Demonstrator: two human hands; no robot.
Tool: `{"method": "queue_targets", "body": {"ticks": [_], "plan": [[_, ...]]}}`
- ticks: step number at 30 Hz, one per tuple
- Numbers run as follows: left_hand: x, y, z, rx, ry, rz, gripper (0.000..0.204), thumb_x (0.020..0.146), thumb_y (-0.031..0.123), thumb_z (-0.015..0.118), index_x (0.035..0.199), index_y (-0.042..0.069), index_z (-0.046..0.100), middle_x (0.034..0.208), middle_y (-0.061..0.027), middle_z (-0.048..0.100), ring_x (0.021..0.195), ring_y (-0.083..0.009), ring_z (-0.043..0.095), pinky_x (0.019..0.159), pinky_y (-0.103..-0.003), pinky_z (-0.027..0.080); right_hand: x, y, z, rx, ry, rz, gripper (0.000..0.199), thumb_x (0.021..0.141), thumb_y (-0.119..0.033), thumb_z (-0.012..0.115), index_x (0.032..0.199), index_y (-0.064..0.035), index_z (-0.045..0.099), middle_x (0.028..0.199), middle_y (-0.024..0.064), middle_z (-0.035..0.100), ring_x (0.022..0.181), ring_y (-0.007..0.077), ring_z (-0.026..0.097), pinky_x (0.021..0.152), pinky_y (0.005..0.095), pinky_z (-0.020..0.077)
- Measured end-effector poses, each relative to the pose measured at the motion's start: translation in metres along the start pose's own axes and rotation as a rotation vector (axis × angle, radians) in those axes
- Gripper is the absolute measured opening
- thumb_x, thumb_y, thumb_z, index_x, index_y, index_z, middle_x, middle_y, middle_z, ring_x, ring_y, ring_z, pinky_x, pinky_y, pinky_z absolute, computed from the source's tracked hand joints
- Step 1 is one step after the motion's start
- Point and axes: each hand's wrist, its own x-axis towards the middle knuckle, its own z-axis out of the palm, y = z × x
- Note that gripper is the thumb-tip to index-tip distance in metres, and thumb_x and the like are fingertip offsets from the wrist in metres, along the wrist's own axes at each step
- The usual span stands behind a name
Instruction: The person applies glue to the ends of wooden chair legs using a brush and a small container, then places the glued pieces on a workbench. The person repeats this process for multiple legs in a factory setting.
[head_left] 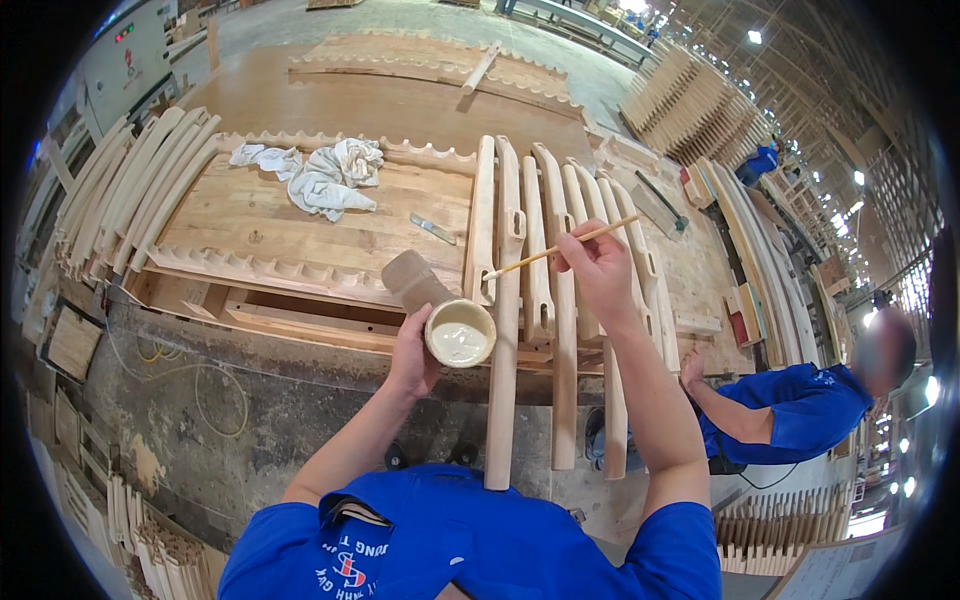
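My left hand (412,350) is closed around a small round cup (491,350) of creamy white liquid (460,343), tilted so its inside shows. Behind the cup a brownish, cylinder-like piece (405,275) sticks out; I cannot tell what it is. In a pinch, my right hand (602,280) grips a thin wooden stick (525,262). Its whitened tip is at the slotted end of a pale wooden rail (482,200). Several similar rails with slots lie side by side under my right hand, among them a long one (505,400) reaching past the bench edge toward me.
A scalloped wooden rack (300,262) on the bench bears white rags (335,180) and a flat scraper-like tool (432,229). Curved wooden parts (150,190) are stacked at left. A co-worker in blue (780,410) stands close at right. A hose (240,400) curls on the floor.
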Motion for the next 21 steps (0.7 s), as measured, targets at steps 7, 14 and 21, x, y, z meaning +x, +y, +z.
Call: {"method": "queue_targets", "body": {"ticks": [7, 14, 21], "plan": [[0.009, -0.007, 0.000, 0.016, -0.103, -0.002, 0.047, 0.097, 0.036, 0.036, 0.127, 0.002, 0.049, 0.120, -0.0100, 0.059, 0.113, -0.0210, 0.056, 0.097, -0.037, 0.045, 0.003, 0.006, 0.024, -0.273, -0.183, -0.118, 0.017, 0.087, -0.011, 0.063, 0.078, 0.0007, 0.054, 0.058, 0.0041, 0.055, 0.053, 0.0071, 0.050, 0.051, 0.0234, 0.0416], [0.013, -0.002, -0.002, 0.051, -0.091, -0.046, 0.045, 0.096, 0.038, 0.038, 0.122, 0.004, 0.054, 0.115, -0.0104, 0.061, 0.107, -0.0225, 0.059, 0.092, -0.040, 0.048, 0.017, -0.011, 0.027, -0.495, -0.282, -0.157, 0.016, 0.086, -0.011, 0.061, 0.077, -0.0007, 0.053, 0.057, 0.0090, 0.050, 0.051, 0.0161, 0.051, 0.050, 0.0290, 0.0418], [0.007, 0.006, -0.006, 0.079, -0.075, -0.107, 0.045, 0.096, 0.039, 0.039, 0.123, 0.006, 0.051, 0.116, -0.0098, 0.060, 0.104, -0.0249, 0.061, 0.080, -0.047, 0.054, 0.017, -0.008, 0.019, -0.333, -0.385, 0.101, 0.018, 0.092, -0.015, 0.059, 0.081, -0.0021, 0.055, 0.065, 0.0016, 0.058, 0.060, 0.0081, 0.060, 0.056, 0.0215, 0.0490]]}}
